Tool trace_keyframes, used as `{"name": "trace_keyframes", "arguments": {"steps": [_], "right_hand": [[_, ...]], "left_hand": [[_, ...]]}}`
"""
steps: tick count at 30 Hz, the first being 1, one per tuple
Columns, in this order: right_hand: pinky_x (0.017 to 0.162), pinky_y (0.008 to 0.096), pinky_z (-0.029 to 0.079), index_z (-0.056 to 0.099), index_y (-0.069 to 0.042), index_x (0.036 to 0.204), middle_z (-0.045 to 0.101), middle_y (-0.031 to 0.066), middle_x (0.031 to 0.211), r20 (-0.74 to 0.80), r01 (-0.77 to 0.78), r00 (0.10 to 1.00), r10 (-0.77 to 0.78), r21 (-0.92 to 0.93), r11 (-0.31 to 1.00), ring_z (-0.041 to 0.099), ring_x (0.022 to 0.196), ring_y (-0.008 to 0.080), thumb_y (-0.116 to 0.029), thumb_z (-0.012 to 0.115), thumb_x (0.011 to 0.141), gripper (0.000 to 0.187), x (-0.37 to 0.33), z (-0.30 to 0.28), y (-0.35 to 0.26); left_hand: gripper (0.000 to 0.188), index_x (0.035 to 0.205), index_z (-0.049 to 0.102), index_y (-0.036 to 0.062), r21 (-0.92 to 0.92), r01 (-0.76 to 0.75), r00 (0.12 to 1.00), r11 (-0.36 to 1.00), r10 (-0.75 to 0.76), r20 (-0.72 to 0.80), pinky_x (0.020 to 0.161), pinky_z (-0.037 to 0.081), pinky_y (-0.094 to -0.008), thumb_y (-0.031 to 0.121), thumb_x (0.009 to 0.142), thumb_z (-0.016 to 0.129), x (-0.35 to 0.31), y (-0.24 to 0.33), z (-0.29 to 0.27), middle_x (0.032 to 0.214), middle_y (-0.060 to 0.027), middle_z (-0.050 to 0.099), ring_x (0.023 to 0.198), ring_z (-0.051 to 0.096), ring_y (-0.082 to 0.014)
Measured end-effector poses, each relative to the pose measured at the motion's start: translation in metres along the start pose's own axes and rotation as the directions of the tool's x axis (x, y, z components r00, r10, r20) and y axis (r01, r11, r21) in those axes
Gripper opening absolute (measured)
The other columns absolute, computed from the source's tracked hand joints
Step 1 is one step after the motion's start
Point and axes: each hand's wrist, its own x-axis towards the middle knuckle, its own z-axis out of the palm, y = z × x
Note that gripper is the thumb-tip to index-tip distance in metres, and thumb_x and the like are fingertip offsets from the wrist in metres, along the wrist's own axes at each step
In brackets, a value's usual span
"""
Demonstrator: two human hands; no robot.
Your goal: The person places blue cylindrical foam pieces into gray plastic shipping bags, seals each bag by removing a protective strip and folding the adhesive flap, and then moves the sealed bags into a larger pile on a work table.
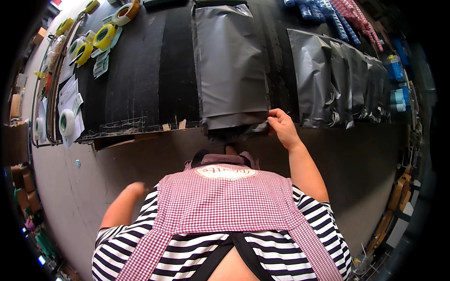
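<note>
Grey bag point(232, 65): lying flat at 12 o'clock on the black table point(140, 61), its near end past the table's edge.
Right hand point(283, 129): thumb and fingers pinched on the bag's 5 o'clock corner.
Left hand point(135, 189): at 8 o'clock, blurred, well apart from the bag; cannot tell how open, or whether holding anything.
Other bags point(311, 70): overlapping at 2 o'clock.
Tape rolls point(104, 36): around 10 o'clock.

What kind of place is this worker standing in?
Probably a packing area in a warehouse or workshop: flat grey plastic bags lie on a long black worktable, several overlapping at the right, with rolls of tape along its left side.
</note>
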Motion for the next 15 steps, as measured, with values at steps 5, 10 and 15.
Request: {"name": "trace_keyframes", "arguments": {"steps": [5,10,15], "right_hand": [[0.075,0.0262,0.051,0.051,-0.006,0.137,0.07,0.0055,0.097,0.048,0.082,0.995,-0.088,0.125,0.989,0.065,0.083,0.0116,-0.001,0.053,0.098,0.039,-0.021,-0.017,-0.015],[0.073,0.0284,0.052,0.054,-0.015,0.145,0.064,0.0051,0.094,0.179,0.42,0.902,-0.393,-0.572,0.704,0.063,0.08,0.0151,0.011,0.064,0.082,0.068,-0.001,-0.011,-0.039],[0.077,0.0376,0.055,0.061,-0.017,0.136,0.057,0.0085,0.128,0.321,0.563,0.635,-0.703,-0.816,0.136,0.066,0.088,0.0242,0.002,0.079,0.07,0.07,0.016,-0.013,-0.032]], "left_hand": [[0.009,0.098,0.07,0.0076,-0.152,-0.429,0.638,0.89,0.18,-0.748,0.073,0.056,-0.0442,0.008,0.092,0.063,-0.085,0.158,-0.172,0.099,-0.0127,0.067,0.089,0.068,-0.0351],[0.039,0.115,0.066,0.0071,0.323,-0.614,-0.158,0.72,0.289,-0.944,0.09,0.053,-0.0405,0.0,0.078,0.077,-0.065,0.27,-0.289,0.125,-0.0138,0.066,0.106,0.066,-0.0317],[0.046,0.118,0.06,0.0099,0.323,-0.706,-0.113,0.631,0.349,-0.93,0.102,0.046,-0.0466,-0.004,0.075,0.067,-0.034,0.292,-0.301,0.144,-0.0149,0.053,0.118,0.059,-0.0343]]}}
